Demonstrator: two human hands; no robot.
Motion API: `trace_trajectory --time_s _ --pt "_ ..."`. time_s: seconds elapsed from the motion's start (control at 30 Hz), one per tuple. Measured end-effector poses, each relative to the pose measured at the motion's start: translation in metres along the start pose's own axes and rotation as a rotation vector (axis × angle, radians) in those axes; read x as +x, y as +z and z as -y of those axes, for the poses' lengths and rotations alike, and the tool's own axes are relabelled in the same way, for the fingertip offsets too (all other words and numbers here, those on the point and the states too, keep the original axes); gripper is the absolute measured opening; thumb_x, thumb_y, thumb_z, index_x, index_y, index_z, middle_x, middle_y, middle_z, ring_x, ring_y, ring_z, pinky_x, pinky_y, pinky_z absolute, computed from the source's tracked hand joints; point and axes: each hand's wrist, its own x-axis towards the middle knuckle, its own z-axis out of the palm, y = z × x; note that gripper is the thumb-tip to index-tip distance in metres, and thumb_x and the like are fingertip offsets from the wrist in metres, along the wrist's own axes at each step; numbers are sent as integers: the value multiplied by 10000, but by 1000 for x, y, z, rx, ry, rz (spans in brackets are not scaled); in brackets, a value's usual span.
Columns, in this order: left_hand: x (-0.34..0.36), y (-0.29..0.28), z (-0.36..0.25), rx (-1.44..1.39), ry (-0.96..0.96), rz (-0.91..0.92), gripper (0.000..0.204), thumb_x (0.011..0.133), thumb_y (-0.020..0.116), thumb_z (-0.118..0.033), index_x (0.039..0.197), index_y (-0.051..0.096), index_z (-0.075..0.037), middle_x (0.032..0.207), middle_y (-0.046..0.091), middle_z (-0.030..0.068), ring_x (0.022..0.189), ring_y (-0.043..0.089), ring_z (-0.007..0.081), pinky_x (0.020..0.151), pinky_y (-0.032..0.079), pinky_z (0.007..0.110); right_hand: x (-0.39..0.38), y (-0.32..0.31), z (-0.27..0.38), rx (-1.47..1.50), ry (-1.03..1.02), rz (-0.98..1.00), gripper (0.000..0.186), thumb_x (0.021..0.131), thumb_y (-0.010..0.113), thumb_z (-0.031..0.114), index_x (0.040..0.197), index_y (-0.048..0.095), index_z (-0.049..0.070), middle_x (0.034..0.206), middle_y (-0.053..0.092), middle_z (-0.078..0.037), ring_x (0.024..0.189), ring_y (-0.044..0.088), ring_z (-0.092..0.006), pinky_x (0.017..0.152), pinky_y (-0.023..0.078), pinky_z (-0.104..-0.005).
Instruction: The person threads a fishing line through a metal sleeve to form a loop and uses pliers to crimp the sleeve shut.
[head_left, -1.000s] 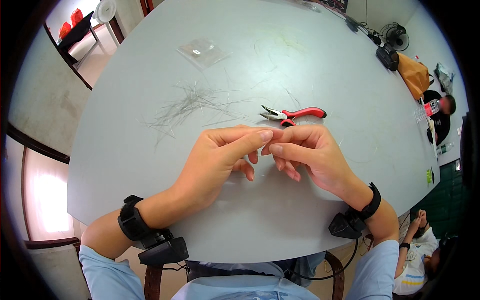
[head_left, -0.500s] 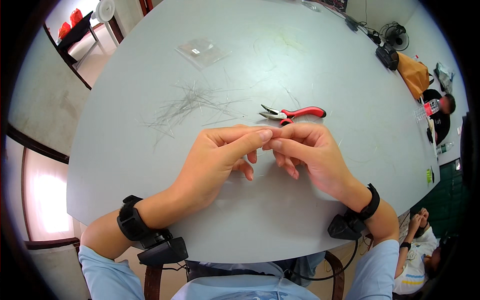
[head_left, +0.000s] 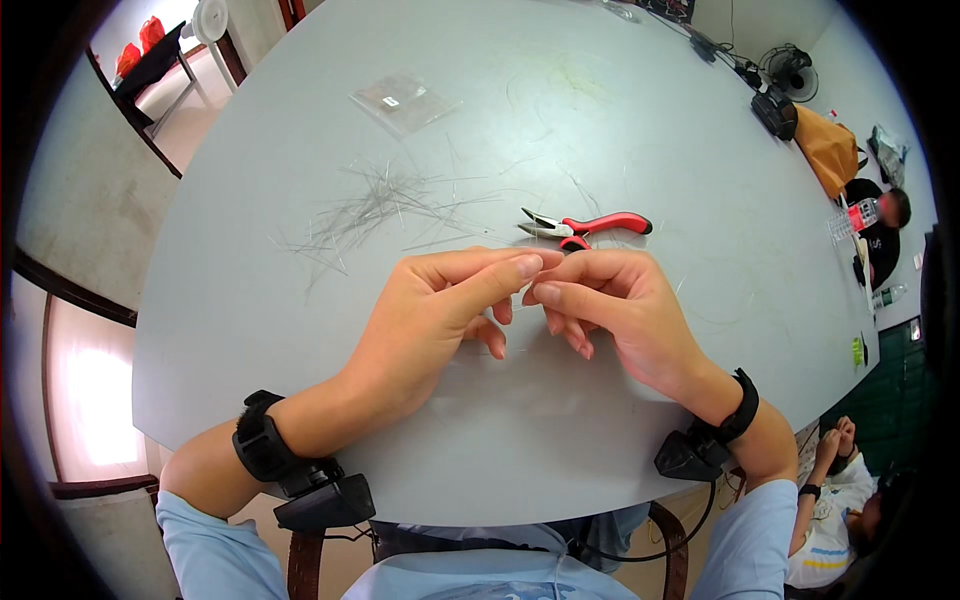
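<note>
Left hand (head_left: 430,312) and right hand (head_left: 636,315) are pinched mid-frame, on what cannot be told, and slow care seems needed next in this tiny work.

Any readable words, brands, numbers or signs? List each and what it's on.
None can be read.
Small white label on the clear plastic bag: too small.
Red label on the plastic bottle: too small, blurred.
Red-handled pliers: no text visible.
</note>
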Motion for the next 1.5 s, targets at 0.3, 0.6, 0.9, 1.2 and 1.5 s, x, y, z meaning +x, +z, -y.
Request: trace_trajectory --time_s 0.3,0.6,0.9,1.2,1.5 --pt "2 1 3 0 36 -21 293 852 607 -269 1010 671 -30 754 593 9 644 464 59 519 426 207 -1 3 3 49 -17 -2 189 860 579 120 990 630 -7 701 577 -29 536 494 -53 473 382 -184" --pt "2 0 3 13 22 -16 293 853 608 -262 1020 667 -28 685 547 7 598 468 68 513 417 206 0 1 -1 21 -22 -10 208 864 575 135 1009 655 9 689 572 -23 540 482 -40 484 376 -180" --pt "2 2 4 3 33 -27 299 853 612 -273 1017 668 -28 677 540 3 597 475 67 511 420 208 0 1 -3 52 -22 -4 211 870 560 128 1021 641 5 720 582 -35 532 492 -55 488 379 -183" --pt "3 0 6 1 17 -37 289 851 617 -264 1004 671 -25 670 540 11 584 484 72 506 422 208 1 2 -6 108 -28 -27 168 868 550 87 979 608 -25 728 584 -51 534 496 -69 446 379 -188" --pt "2 2 5 14 27 -46 273 853 611 -251 989 677 -24 663 544 9 574 484 73 506 422 208 1 1 -8 137 -16 -28 200 866 553 85 1028 603 -22 774 591 -40 576 505 -64 448 386 -188"
